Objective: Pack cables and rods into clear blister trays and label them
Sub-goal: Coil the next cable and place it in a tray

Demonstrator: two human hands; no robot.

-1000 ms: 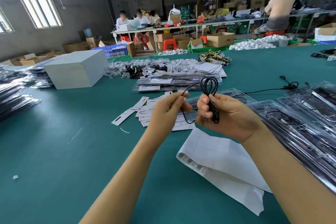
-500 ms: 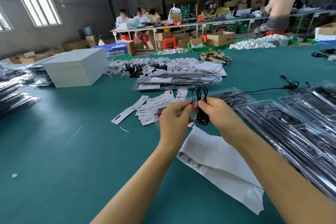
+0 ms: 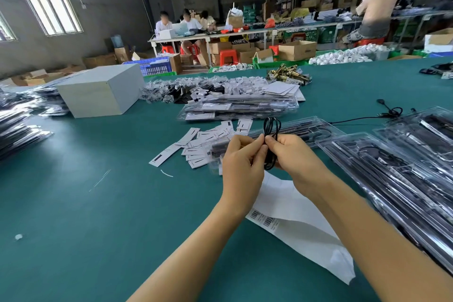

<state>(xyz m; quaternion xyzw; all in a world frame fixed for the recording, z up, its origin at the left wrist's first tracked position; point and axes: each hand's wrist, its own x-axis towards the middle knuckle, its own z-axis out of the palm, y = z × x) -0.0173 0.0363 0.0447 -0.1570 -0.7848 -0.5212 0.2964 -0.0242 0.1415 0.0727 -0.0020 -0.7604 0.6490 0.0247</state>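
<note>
I see my left hand [image 3: 241, 167] and right hand [image 3: 294, 154] pinching a coiled cable [image 3: 270, 144] above a clear tray [image 3: 326, 131] holding dark rods [image 3: 302, 127].

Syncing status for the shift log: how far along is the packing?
Done: a stack of filled clear blister trays with white labels lies mid-table. In hand: left hand and right hand pinch a coiled black cable above an open clear tray. Left: seat this cable, use the loose white label strips, and handle the unlabelled trays at right.
</note>
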